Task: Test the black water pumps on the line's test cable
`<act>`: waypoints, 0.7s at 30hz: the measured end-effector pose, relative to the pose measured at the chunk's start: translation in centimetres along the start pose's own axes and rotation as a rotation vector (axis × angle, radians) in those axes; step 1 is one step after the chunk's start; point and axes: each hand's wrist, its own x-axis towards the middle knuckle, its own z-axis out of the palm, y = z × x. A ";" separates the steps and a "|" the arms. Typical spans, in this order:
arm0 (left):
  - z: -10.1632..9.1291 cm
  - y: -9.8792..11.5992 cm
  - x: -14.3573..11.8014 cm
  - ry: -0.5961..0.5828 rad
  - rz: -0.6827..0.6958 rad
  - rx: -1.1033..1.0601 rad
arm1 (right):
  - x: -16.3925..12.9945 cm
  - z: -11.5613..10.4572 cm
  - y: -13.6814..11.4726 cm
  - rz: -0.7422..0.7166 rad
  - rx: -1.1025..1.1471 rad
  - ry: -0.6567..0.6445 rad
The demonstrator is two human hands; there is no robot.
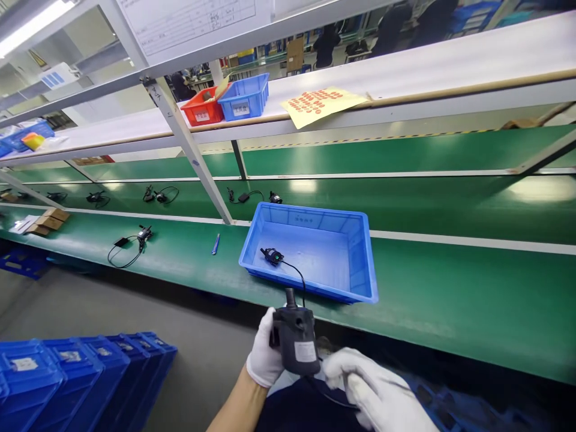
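Note:
My left hand (264, 354), in a white glove, grips a black water pump (297, 339) with a short nozzle on top and a white label on its side. My right hand (366, 381), gloved too and slightly blurred, is just right of the pump with its fingers curled in; what they hold is hidden. A black cable passes below that hand. Beyond the pump, a blue tray (310, 288) stands on the green bench. Inside it lies a small black part with a green spot (272, 257), its cable running over the tray's near rim towards the pump.
A blue cutter knife (216, 244) and another cabled black unit (144, 235) lie left on the bench (450, 300). More units sit on the conveyor behind. Red (202, 108) and blue (245, 99) bins stand on the shelf. Stacked blue crates (90, 372) are at lower left.

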 end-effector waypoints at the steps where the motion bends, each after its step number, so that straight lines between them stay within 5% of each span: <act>1: 0.1 0.0 -0.4 0.054 0.095 0.132 | 0.2 -0.1 0.5 0.024 0.052 0.002; 6: 0.5 0.3 -2.2 0.131 0.620 0.863 | 1.0 -0.8 2.4 -0.005 0.185 0.002; 8: 0.3 0.0 -2.5 0.121 0.723 1.065 | 1.1 -1.2 2.3 -0.072 0.188 -0.019; 21: 0.0 -1.1 -1.3 0.110 0.768 1.173 | 1.4 -2.7 2.0 -0.049 0.147 -0.053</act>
